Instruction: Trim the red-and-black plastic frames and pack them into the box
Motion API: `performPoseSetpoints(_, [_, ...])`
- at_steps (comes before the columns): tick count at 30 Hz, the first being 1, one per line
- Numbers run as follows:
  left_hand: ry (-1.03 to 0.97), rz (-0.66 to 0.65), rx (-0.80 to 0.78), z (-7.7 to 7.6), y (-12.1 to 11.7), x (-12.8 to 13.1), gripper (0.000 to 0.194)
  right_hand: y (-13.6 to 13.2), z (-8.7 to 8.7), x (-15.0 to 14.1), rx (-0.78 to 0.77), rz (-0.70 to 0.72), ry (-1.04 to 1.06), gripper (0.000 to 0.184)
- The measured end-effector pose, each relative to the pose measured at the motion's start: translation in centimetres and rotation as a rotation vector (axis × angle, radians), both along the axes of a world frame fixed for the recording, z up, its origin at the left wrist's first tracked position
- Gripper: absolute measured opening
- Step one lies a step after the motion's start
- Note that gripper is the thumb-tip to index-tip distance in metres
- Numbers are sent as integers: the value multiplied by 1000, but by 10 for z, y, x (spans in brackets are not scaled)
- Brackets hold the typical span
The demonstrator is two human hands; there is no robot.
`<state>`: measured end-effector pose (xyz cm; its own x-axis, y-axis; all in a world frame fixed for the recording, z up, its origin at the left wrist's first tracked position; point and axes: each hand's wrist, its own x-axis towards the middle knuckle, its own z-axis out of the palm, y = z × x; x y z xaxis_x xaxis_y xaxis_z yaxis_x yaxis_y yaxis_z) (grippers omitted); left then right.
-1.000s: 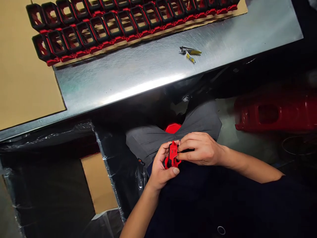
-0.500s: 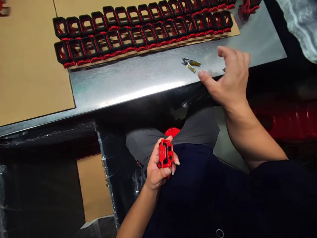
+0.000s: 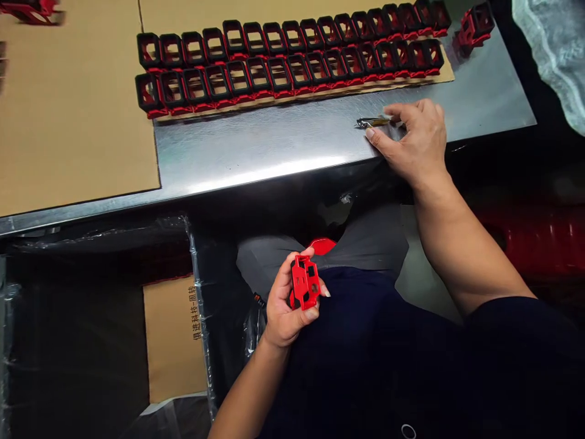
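My left hand [image 3: 290, 299] is closed around a small red plastic frame part with black pieces [image 3: 305, 282], held upright above my lap with its slotted face toward me. At the front of the metal table, my right hand [image 3: 414, 137] has its thumb and curled fingers about a small pair of nippers [image 3: 372, 122] with yellow handles. The jaws point left, and the nippers still lie at the tabletop. My fingers hide part of the handles. Behind them stand two long rows of red-and-black square frames [image 3: 237, 79] on cardboard.
A cardboard sheet [image 3: 77, 128] covers the left of the metal table [image 3: 256, 143]. One more red-and-black piece [image 3: 475, 27] stands at the back right, beside clear plastic wrapping [image 3: 551, 55]. Below left is a plastic-lined box with a cardboard flap [image 3: 173, 341].
My right hand has come down from above the table, and its fingers have closed in about the nippers. The left hand has tilted the red part slightly. The view has shifted a little.
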<state>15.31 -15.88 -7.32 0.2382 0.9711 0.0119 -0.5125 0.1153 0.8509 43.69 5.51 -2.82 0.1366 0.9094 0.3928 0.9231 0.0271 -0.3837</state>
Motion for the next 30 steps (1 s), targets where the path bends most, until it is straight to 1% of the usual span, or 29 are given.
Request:
performPoseSetpoints(2, [55, -3, 41, -1, 2, 0, 75, 3, -2, 6, 26, 27, 53, 40])
performPoseSetpoints(3, [117, 8, 77, 0, 2, -1, 75, 2, -2, 9, 49, 42, 113, 36])
performPoseSetpoints(5, [324, 68, 211, 3, 4, -2, 74, -10, 0, 11, 134, 75, 290, 28])
performPoseSetpoints(7, [580, 148, 379, 10, 5, -4, 73, -38, 4, 9, 227, 129, 468, 21])
performPoseSetpoints(9, [780, 190, 492, 19, 6, -5, 76, -77, 6, 3, 226, 233, 534, 16])
performPoseSetpoints(10, [844, 188, 514, 23, 7, -5, 78, -98, 5, -2, 131, 318, 517, 14])
performPoseSetpoints(11, [888, 177, 523, 26, 8, -5, 79, -119, 4, -7, 68, 381, 515, 12])
performPoseSetpoints(12, [918, 159, 530, 29, 9, -4, 79, -139, 1, -14, -12, 447, 514, 14])
performPoseSetpoints(13, [940, 139, 538, 30, 9, -3, 78, -157, -2, -20, -90, 517, 527, 18])
performPoseSetpoints(15, [963, 100, 550, 31, 10, 0, 79, -185, -9, -34, -181, 608, 583, 24])
performPoseSetpoints(16, [964, 84, 544, 30, 10, 2, 81, -195, -12, -40, -191, 641, 620, 26])
performPoseSetpoints(18, [926, 56, 514, 27, 9, 5, 89, -208, -16, -51, -139, 676, 691, 26])
performPoseSetpoints(21, [818, 11, 454, 24, 6, 9, 98, -214, -17, -59, -24, 708, 739, 18])
performPoseSetpoints(23, [778, -22, 422, 22, 5, 9, 98, -215, -14, -61, -2, 736, 705, 8])
performPoseSetpoints(25, [760, -42, 400, 20, 4, 7, 90, -214, -10, -62, -3, 761, 639, 3])
performPoseSetpoints(28, [718, -37, 397, 17, 3, 3, 75, -212, -2, -62, -3, 785, 526, 3])
performPoseSetpoints(30, [687, -29, 394, 14, 1, 1, 71, -210, 2, -62, -7, 797, 467, 4])
